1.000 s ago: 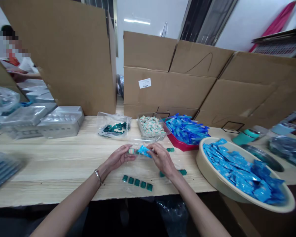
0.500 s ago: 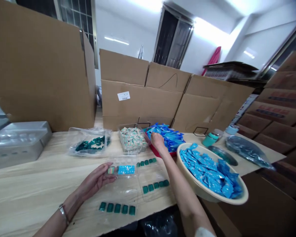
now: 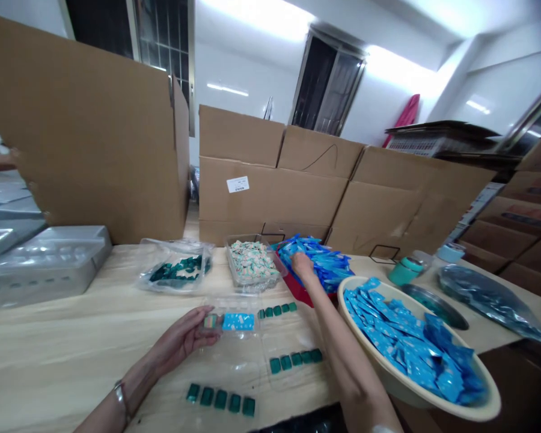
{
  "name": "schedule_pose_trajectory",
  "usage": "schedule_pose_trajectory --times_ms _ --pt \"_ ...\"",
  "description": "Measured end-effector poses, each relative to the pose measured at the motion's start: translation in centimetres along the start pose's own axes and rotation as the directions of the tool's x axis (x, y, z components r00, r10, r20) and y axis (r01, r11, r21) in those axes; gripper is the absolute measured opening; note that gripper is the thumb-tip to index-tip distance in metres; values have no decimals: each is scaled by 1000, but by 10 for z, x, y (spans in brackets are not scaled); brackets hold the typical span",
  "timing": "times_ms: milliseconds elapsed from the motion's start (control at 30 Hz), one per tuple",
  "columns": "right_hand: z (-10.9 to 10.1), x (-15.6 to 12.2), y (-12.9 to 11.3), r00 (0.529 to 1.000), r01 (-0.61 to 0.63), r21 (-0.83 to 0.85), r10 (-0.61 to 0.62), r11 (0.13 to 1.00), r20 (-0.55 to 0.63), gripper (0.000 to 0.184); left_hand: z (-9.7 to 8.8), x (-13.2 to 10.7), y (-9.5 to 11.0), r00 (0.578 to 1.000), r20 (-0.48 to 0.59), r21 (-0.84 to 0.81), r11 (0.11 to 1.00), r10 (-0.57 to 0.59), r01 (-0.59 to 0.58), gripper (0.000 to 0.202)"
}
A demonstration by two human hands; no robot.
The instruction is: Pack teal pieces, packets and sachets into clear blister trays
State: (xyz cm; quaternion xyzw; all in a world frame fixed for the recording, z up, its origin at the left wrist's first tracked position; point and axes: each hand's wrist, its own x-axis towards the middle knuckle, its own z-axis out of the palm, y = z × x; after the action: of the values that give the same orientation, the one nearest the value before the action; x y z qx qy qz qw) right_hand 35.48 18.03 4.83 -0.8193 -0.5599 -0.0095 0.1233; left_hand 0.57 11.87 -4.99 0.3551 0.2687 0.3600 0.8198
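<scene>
My left hand (image 3: 192, 334) is closed on the left end of a clear plastic tray (image 3: 241, 356), thumb above and fingers below. A small striped square piece (image 3: 210, 321) lies by its fingertips. Right of that, a blue patterned packet (image 3: 238, 322) lies flat in the tray. My right hand (image 3: 302, 264) reaches into a red basket (image 3: 293, 286) heaped with blue packets (image 3: 329, 267); its fingers curl down, and whatever they hold is hidden. Rows of dark green squares (image 3: 220, 399) sit in clear trays at the front and to the right.
Behind stand a box of small pale pieces (image 3: 252, 261) and a bag of green pieces (image 3: 180, 269). A cream basin (image 3: 489, 406) full of blue packets is at right, with a teal jar (image 3: 406, 270) beyond. Cardboard (image 3: 270, 192) walls the back; grey trays (image 3: 90, 258) are left.
The view has shifted, so the table sits lower and further right. My right hand remains at the basket of blue packets, and my left hand keeps its place on the tray.
</scene>
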Motion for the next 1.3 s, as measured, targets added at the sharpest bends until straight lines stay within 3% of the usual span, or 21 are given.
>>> schedule_pose_trajectory --times_ms 100,167,233,300,433,533,733,833,933,1033,1167,1233,1300 --pt "-14 -39 8 990 141 93 -140 986 -16 39 2 -1 1 999 35 -12 1000 -4 4 32" --pt "-21 -71 9 958 276 195 -285 941 19 40 3 -2 2 998 59 -17 1000 -14 15 31" --pt "-26 -100 4 858 462 391 -513 796 30 35 3 -3 2 996 79 -14 999 -32 33 30" --pt "-25 -119 -6 763 575 459 -646 677 -3 31 4 -4 2 993 101 -1 999 -52 53 30" --pt "-10 -129 -28 682 703 329 -729 630 -60 28 7 -8 3 989 136 30 998 -62 59 31" --pt "-1 -126 -39 672 729 244 -737 639 -79 33 7 -11 5 990 140 44 999 -35 29 32" --pt "3 -133 -46 680 724 290 -719 626 -146 33 19 -19 12 994 100 36 998 44 -48 29" --pt "-4 -141 -48 700 711 340 -666 615 -258 32 27 -40 16 994 67 29 995 91 -94 30" --pt "-16 -154 -53 709 698 428 -635 573 -306 26 25 -80 19 986 -67 44 988 151 -148 31" --pt "-22 -173 -62 648 719 467 -740 515 -180 23 11 -135 17 932 -286 82 974 224 -210 32" --pt "0 -216 -73 468 793 420 -883 441 43 24 -9 -205 -1 769 -560 127 949 308 -288 32" --pt "24 -243 -74 448 829 332 -890 450 88 60 -16 -229 -14 694 -648 128 943 315 -309 31" --pt "50 -268 -73 501 832 213 -859 512 109 90 -19 -243 -29 651 -698 109 943 298 -315 31"
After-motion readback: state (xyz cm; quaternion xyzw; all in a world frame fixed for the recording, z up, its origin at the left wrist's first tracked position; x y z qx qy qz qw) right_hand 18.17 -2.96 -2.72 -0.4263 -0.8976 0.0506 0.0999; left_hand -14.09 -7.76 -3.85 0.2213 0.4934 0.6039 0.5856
